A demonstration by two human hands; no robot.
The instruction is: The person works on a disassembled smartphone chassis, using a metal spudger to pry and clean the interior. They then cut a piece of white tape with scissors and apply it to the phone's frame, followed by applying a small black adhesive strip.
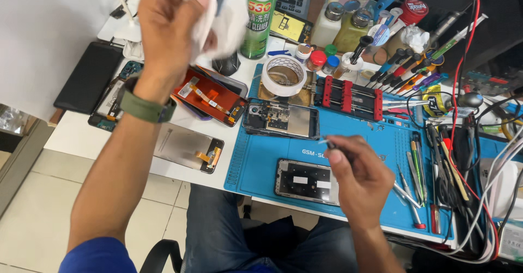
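My left hand (166, 25) is raised over the back left of the bench and grips a crumpled white tissue (226, 22); a green watch band sits on that wrist. My right hand (357, 175) hovers above the blue work mat (261, 153), pinching a thin metal tool (326, 140) whose tip points left. Directly below that hand lies a phone frame with a dark back (305, 180). An opened phone with bare circuitry (280, 119) rests further back on the mat.
A green spray can (259, 14), tape roll (283, 74), red-clamped holder (348, 96), small jars and bottles stand at the back. Tweezers, screwdrivers and cables crowd the mat's right side. Phone screens and an orange panel (210, 96) lie on the white table to the left.
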